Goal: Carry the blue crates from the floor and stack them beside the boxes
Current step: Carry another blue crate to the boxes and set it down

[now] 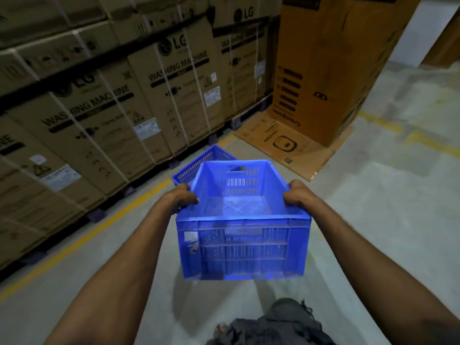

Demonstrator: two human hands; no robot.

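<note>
Cardboard washing-machine boxes [159, 95] (strapped, stacked on pallets) line the left, a second blue crate [199, 165] sits on the floor beside them, and the empty blue crate [242, 242] is held aloft nearer, left hand [184, 196] and right hand [297, 194] clamped over its side rims.

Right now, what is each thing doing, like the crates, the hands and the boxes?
Carried blue crate: empty, upright, lifted off the floor.
Left hand: gripping the crate's left rim.
Right hand: gripping the crate's right rim.
Second blue crate: resting on the floor beside the boxes, partly hidden.
Washing machine boxes: closed, strapped, stacked in rows.
Tall orange box: upright, standing on flattened cardboard.
</note>
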